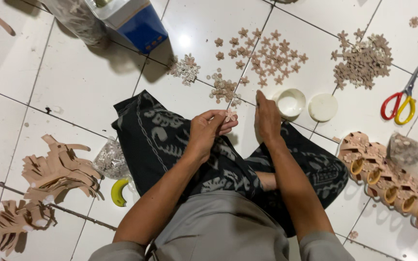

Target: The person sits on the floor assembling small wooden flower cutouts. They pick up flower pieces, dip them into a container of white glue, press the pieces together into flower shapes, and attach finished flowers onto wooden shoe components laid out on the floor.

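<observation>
My left hand (209, 129) pinches a small pale flower-shaped piece (230, 115) between thumb and fingers, above my dark patterned cloth-covered lap (160, 140). Beside it, my right hand (267, 118) reaches forward with fingers together and pointing down at the white tiled floor (73, 82), close to a small white round pot (291, 102) and its white lid (323, 107). Nothing shows inside the right hand. Many tan flower pieces (267, 55) are spread on the floor just beyond both hands.
Another heap of tan flowers (364, 60) lies far right, next to red and yellow scissors (402, 99). A row of tan sandals (388, 179) sits at right. Tan strap cut-outs (59, 171), a clear bag (111, 160) and a banana (117, 192) lie left. A blue box (141, 24) stands behind.
</observation>
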`<state>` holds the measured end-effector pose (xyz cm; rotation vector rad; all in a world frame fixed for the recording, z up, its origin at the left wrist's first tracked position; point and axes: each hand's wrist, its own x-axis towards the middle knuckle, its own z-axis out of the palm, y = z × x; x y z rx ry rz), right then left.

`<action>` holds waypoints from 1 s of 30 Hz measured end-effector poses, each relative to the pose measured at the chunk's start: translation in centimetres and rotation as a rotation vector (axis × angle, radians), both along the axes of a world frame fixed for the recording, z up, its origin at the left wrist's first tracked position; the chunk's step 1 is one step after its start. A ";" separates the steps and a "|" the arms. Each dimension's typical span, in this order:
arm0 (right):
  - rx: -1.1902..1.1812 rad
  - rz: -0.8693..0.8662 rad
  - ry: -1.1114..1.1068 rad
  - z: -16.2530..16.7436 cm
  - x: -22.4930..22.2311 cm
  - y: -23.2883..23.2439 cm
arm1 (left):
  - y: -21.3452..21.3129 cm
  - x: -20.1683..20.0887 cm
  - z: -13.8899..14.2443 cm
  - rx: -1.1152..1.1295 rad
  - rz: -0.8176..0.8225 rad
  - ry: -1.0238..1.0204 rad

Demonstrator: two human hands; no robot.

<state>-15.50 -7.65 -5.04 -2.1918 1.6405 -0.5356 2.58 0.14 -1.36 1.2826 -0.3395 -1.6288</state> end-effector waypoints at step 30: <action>0.198 -0.119 -1.029 12.2 -2.8 7.5 | 0.1 -4.0 4.6 -0.293 -0.138 0.048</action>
